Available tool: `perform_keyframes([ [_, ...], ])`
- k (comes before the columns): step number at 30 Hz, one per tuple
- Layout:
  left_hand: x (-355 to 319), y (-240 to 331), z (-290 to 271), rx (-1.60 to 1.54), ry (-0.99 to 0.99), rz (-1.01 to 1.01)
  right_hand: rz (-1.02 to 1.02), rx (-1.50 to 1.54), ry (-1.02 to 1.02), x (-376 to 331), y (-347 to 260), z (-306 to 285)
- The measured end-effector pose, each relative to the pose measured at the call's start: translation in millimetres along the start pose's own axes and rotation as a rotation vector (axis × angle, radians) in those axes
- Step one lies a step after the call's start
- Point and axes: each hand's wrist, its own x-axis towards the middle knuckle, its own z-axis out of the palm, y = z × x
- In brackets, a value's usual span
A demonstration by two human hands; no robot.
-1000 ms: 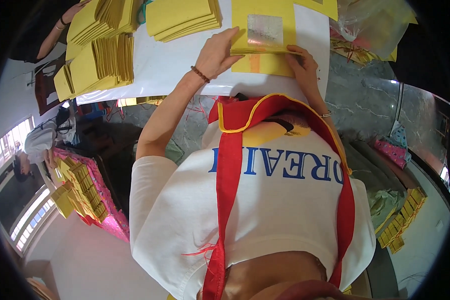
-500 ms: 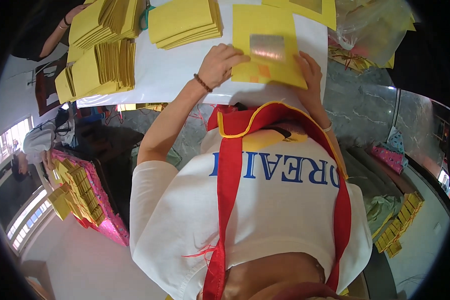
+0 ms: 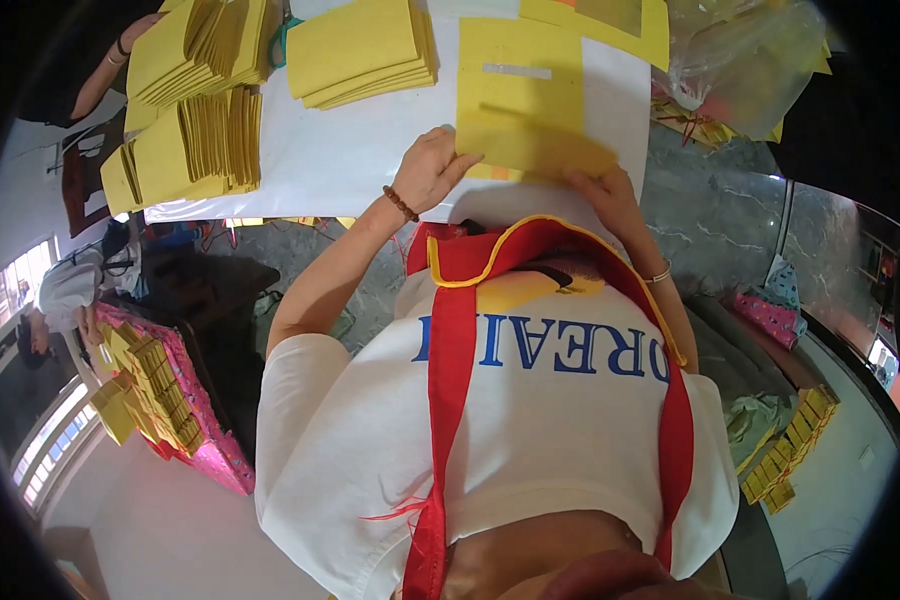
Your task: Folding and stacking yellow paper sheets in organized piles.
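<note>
On the white table (image 3: 360, 140) in front of me lies a yellow paper sheet (image 3: 520, 120). Its near part is turned up over a silver foil patch (image 3: 517, 71), so only a thin strip of foil shows. My left hand (image 3: 432, 168) pinches the sheet's near left edge between thumb and fingers. At the near right corner my right hand (image 3: 610, 195) grips the paper, its fingers partly in shadow. A small bit of orange shows under the near edge. Beyond my left hand sits a stack of folded yellow papers (image 3: 355, 50).
Larger stacks of folded yellow paper (image 3: 155, 150) fill the table's left side, with teal scissors (image 3: 280, 45) beside them. A co-worker's hand (image 3: 140, 32) touches these from the left. More yellow sheets (image 3: 630, 38) and a clear plastic bag (image 3: 730, 70) are at the far right.
The sheet's near part has been folded away from me, hiding most of the foil patch. My right hand has moved nearer to me, down to the sheet's near corner.
</note>
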Motion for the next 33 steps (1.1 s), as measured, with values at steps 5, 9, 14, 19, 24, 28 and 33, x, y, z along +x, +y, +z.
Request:
perform_keyframes([
  [5, 9.3, 3.5, 18.3, -0.297, 0.200, -0.491, 0.257, 0.279, 0.202, 19.6, -0.6, 13.9],
  [9, 12.1, -11.8, 28.9, -0.376, 0.200, -0.571, 0.279, 0.201, 0.322, 27.7, -20.6, 15.8],
  [14, 18.3, 1.4, 27.0, -0.349, 0.326, -0.543, 0.238, 0.158, 0.298, 37.0, -8.8, 16.7],
  [19, 22.2, 11.7, 19.4, -0.296, 0.296, -0.572, 0.284, 0.069, 0.275, 41.2, -7.0, 14.9],
  [24, 17.5, 10.4, 17.5, -0.508, 0.470, -0.559, 0.290, 0.050, 0.256, 43.1, 0.0, 15.8],
  [28, 21.3, 32.0, 6.9, 0.149, 0.495, -0.147, 0.308, 0.109, 0.295, 42.0, -12.1, 14.8],
  [33, 40.3, 45.7, 17.6, 0.256, 0.262, 0.238, 0.290, 0.143, 0.341, 41.1, -2.5, 21.8],
])
